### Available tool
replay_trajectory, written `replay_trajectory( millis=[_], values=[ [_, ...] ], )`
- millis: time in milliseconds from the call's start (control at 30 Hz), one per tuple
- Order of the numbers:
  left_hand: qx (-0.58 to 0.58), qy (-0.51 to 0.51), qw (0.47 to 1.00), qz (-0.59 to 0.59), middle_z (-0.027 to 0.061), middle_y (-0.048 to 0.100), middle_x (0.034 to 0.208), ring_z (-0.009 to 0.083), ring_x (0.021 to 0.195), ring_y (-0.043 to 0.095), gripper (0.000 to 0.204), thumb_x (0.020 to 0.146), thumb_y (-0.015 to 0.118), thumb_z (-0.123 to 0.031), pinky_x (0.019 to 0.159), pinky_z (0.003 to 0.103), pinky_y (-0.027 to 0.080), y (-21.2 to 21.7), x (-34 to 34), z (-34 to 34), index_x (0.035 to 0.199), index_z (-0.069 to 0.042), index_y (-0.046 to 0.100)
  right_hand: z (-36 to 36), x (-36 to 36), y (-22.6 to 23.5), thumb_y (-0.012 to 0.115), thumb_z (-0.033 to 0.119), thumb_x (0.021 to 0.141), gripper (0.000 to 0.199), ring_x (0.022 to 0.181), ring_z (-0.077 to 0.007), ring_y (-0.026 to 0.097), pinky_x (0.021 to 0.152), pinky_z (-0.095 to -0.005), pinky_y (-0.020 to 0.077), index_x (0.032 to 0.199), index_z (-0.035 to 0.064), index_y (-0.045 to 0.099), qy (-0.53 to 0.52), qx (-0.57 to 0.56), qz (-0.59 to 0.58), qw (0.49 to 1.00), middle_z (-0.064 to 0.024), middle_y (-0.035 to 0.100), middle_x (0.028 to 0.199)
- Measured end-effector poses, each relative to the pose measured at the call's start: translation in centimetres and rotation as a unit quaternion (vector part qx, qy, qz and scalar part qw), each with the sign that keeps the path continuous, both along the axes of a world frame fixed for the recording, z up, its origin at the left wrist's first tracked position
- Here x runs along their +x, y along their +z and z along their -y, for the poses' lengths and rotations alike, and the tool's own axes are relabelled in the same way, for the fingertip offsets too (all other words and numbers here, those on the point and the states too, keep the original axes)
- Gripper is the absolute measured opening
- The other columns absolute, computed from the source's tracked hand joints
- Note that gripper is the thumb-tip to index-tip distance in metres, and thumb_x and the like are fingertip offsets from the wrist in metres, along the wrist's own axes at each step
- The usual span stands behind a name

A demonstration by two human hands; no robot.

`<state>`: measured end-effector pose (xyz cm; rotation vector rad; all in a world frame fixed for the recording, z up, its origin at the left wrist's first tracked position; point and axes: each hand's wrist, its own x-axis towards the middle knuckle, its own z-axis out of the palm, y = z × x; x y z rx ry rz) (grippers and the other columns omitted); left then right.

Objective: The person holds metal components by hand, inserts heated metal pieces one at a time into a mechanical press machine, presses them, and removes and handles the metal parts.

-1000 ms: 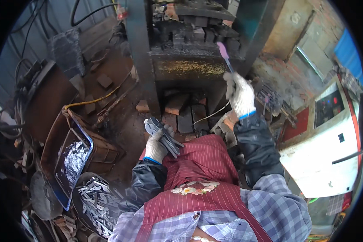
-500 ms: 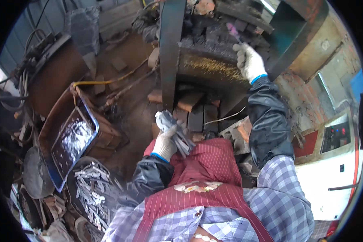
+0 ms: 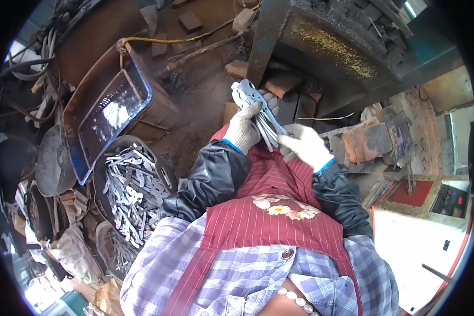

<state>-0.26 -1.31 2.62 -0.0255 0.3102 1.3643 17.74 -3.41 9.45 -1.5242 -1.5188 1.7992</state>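
Evidently midway, her left hand [image 3: 243, 130] grips a fan of metal blanks [image 3: 258, 108] while right hand [image 3: 304, 146] fingers pinch one, a heaped basin [image 3: 129, 189] waiting.

Apron [image 3: 258, 221] — dark red with thin pale stripes and a floral patch. Above the apron: left glove [image 3: 242, 129] and right glove [image 3: 304, 146] — off-white knit, blue cuffs; metal blanks [image 3: 258, 108] grey. Below the apron: shirt [image 3: 237, 279], lilac-and-white plaid.
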Motion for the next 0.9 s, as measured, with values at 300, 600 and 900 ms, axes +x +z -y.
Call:
replay_trajectory(
  millis=[300, 600, 900],
  values=[
    [-0.02, -0.044, 0.996, -0.076, 0.0244, 0.053, 0.122, 0.038, 0.112, 0.056, 0.042, 0.09, 0.049, -0.001, 0.098, 0.052, 0.048, -1.6, 0.6, 0.0, 0.129, 0.004, 0.037, 3.0, 0.4, -1.0, 0.066, 0.018, 0.085, 0.041, 0.062, -0.0121, 0.061, 0.057, -0.0259, 0.0514, 0.12, -0.0014, 0.057, -0.117, 0.202, 0.095, 0.968, -0.0099, 0.066, 0.083],
    [-0.034, -0.079, 0.989, -0.123, 0.0146, 0.059, 0.102, 0.031, 0.094, 0.061, 0.033, 0.089, 0.057, -0.005, 0.086, 0.045, 0.052, -1.5, 2.1, 0.2, 0.12, -0.003, 0.048, 4.1, 5.2, -3.1, 0.053, 0.031, 0.092, 0.03, 0.067, -0.0271, 0.064, 0.061, -0.0404, 0.0516, 0.103, 0.0063, 0.066, -0.094, 0.524, 0.369, 0.762, -0.0118, 0.064, 0.078],
    [-0.022, -0.081, 0.994, -0.069, 0.0174, 0.062, 0.102, 0.0328, 0.094, 0.063, 0.032, 0.087, 0.053, 0.0, 0.081, 0.043, 0.055, 0.9, 1.9, 0.7, 0.119, 0.0, 0.048, 8.7, 15.8, -3.1, 0.059, 0.025, 0.091, 0.024, 0.061, -0.0147, 0.054, 0.053, -0.0324, 0.051, 0.096, 0.0019, 0.063, -0.657, 0.176, -0.174, 0.712, -0.0052, 0.059, 0.078]
  ],
)
